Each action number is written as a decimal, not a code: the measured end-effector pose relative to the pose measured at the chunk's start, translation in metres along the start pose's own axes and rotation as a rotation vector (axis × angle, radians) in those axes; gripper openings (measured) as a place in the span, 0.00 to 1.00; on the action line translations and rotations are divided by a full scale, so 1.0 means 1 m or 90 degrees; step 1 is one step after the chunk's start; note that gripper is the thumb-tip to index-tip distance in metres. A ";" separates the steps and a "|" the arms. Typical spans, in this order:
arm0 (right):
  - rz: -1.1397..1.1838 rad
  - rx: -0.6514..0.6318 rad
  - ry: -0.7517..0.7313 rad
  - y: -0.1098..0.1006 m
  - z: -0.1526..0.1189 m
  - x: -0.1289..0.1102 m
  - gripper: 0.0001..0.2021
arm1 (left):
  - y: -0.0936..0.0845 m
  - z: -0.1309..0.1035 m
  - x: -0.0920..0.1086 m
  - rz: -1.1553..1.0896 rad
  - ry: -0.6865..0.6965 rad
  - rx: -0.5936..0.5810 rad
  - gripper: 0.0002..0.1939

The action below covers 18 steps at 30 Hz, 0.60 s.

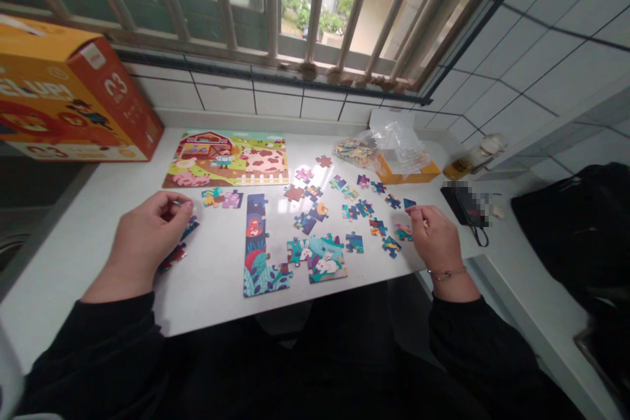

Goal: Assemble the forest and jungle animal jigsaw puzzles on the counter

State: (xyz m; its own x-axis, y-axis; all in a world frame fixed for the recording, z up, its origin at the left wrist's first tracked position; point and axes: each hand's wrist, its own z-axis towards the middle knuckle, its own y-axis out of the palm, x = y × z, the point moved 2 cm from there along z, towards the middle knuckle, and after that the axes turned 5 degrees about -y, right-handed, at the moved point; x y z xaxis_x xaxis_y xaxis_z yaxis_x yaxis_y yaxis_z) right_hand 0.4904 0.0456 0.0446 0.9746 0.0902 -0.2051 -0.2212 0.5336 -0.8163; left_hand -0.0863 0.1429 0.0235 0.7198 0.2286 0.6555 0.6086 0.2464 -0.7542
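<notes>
My right hand [436,237] pinches a dark blue puzzle piece [409,203] at the right of the loose pieces. On the left, my left hand [152,233] is curled closed, and nothing shows between its thumb and fingertips. Several puzzle pieces [176,256] lie beside and partly under it. Between the hands is a joined L-shaped section [254,243] with a fox and leaves. Right of its foot sits a joined rabbit section [325,259], close to it. Loose pieces [364,208] are scattered from there toward my right hand.
A finished farm puzzle [224,157] lies at the back left, near an orange box [113,102]. At the back right are a plastic bag of pieces [357,149], an open yellow box [411,169], a bottle [475,156] and a dark object with a strap [464,203].
</notes>
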 end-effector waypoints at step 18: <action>-0.066 0.004 0.126 -0.014 0.000 0.031 0.23 | -0.002 -0.007 0.009 0.035 -0.021 -0.048 0.18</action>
State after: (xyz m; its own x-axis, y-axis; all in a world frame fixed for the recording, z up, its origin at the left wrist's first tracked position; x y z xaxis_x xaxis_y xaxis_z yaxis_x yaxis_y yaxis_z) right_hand 0.5233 0.0410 0.0500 0.9659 -0.1318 -0.2229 -0.1197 0.5361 -0.8356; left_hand -0.0785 0.1384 0.0309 0.7422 0.2704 0.6131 0.5931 0.1609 -0.7889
